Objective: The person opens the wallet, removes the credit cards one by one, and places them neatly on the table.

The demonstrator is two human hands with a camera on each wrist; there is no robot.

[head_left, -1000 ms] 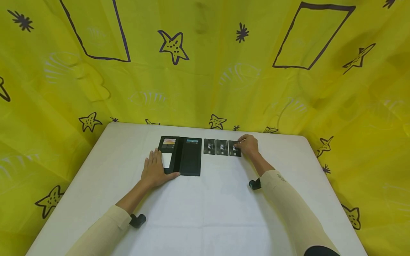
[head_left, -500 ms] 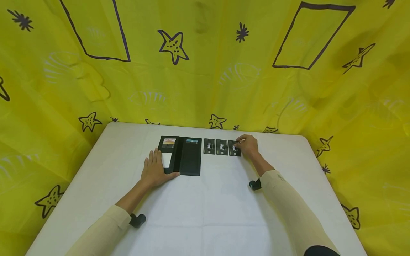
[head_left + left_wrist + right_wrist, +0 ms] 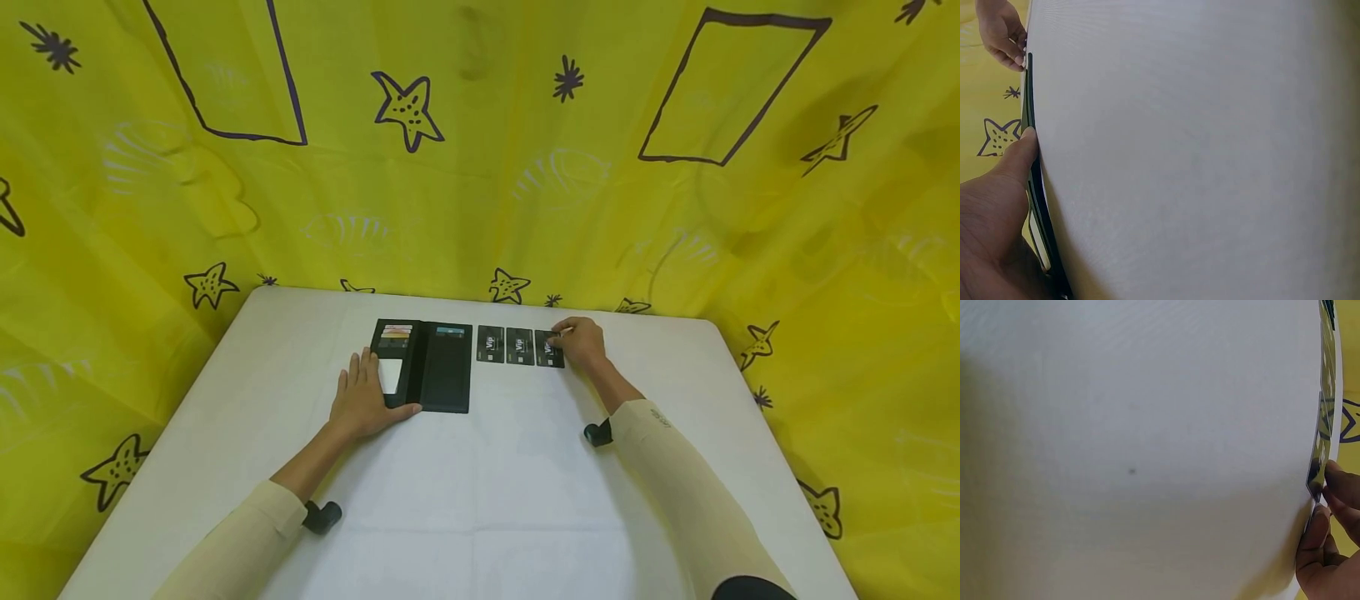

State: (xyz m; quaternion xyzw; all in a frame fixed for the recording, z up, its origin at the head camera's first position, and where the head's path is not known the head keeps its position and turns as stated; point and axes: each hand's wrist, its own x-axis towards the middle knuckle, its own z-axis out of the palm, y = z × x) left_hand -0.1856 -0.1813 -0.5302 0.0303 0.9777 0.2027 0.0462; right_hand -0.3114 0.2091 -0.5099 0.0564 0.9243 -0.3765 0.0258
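On the far part of the bench (image 3: 480,500): left hand (image 3: 362,402) on an open wallet (image 3: 446,371), right hand (image 3: 583,342) at the rightmost card (image 3: 545,356).
The left hand's fingers lie straight and slightly apart, hiding the wallet's lower left corner and some of a white panel (image 3: 389,375); its thumb rests along the lower edge. The right hand, fingers bent, pinches the rightmost card by its right side, covering part of the "Vip" print; whether that card is raised cannot be told. The middle card (image 3: 520,350) and the left card (image 3: 491,348) line up between it and the wallet. Slotted cards (image 3: 396,335) show only upper strips, too small to read. The right wrist view cuts off the right hand. Behind hangs a yellow curtain (image 3: 465,192).
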